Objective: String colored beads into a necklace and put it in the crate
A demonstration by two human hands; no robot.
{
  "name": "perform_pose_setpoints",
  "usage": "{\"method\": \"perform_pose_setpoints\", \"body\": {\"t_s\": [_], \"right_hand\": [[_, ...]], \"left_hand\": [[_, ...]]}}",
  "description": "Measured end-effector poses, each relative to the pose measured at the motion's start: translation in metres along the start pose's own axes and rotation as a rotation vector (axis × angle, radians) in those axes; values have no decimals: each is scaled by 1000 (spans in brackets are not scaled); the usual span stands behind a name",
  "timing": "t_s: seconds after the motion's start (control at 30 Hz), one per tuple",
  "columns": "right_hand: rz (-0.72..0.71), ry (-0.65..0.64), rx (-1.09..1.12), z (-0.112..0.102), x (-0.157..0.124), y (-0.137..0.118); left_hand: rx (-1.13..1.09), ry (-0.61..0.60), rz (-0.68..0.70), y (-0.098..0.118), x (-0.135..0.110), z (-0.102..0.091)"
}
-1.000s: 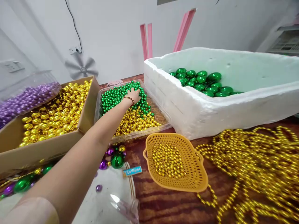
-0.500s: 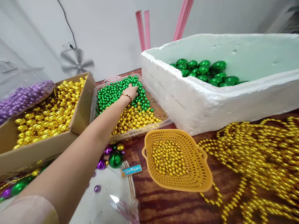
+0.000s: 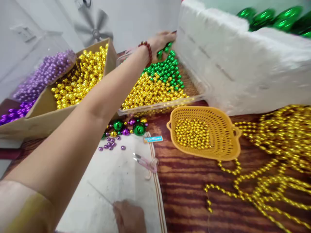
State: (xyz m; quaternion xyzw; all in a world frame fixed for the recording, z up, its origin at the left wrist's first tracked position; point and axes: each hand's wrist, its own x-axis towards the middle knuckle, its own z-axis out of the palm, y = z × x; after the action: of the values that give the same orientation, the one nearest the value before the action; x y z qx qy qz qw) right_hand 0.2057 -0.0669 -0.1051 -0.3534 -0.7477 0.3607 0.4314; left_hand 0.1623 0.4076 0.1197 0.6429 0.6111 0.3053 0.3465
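My left hand [image 3: 161, 40] reaches far across to the back end of a clear plastic tray [image 3: 196, 97]. Its fingers curl down into the green beads [image 3: 167, 69] close to the white foam box [image 3: 243, 71]. A red bead bracelet [image 3: 147, 50] sits on that wrist. Gold beads [image 3: 150, 92] fill the tray's near half. At the bottom edge my right hand [image 3: 128, 216] rests on a white cloth [image 3: 114, 174], pinched on a thin needle [image 3: 100, 194] that points up and left.
A cardboard box [image 3: 48, 119] of gold balls and a clear bin of purple beads [image 3: 46, 72] stand at left. A yellow basket [image 3: 218, 153] holds small gold beads. Gold bead strands [image 3: 274, 155] cover the right. Pink snips [image 3: 147, 161] and loose balls [image 3: 128, 127] lie near the cloth.
The view has dropped and swung left. My left hand has slid from the middle of the green beads to the tray's far end by the foam box. My right hand has come into view.
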Motion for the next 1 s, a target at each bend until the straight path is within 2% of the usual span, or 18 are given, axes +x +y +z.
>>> {"method": "perform_pose_setpoints", "body": {"t_s": [0.1,0.17,0.27,0.33,0.37,0.47,0.6,0.67,0.77,1.0], "right_hand": [[15,-16,46,7,1,-3],[21,-19,62,6,4,-3],[29,-50,73,4,8,-5],[24,-62,61,3,8,-5],[19,-70,52,2,7,-5],[-8,-99,37,1,6,-3],[-47,-98,25,-1,5,2],[-42,-112,37,-2,6,4],[-14,-157,68,-3,6,6],[150,-258,189,-9,8,9]], "left_hand": [[-136,-218,157,12,-80,-4],[3,-294,298,-7,-149,-1],[268,-342,415,-73,-241,10],[531,-276,308,-124,-281,18],[654,-289,242,-146,-294,21],[957,-296,148,-187,-313,26],[1161,-323,340,-204,-314,20],[1181,-318,416,-209,-310,16],[1162,-266,454,-217,-306,14],[983,-165,429,-221,-301,15]]}}
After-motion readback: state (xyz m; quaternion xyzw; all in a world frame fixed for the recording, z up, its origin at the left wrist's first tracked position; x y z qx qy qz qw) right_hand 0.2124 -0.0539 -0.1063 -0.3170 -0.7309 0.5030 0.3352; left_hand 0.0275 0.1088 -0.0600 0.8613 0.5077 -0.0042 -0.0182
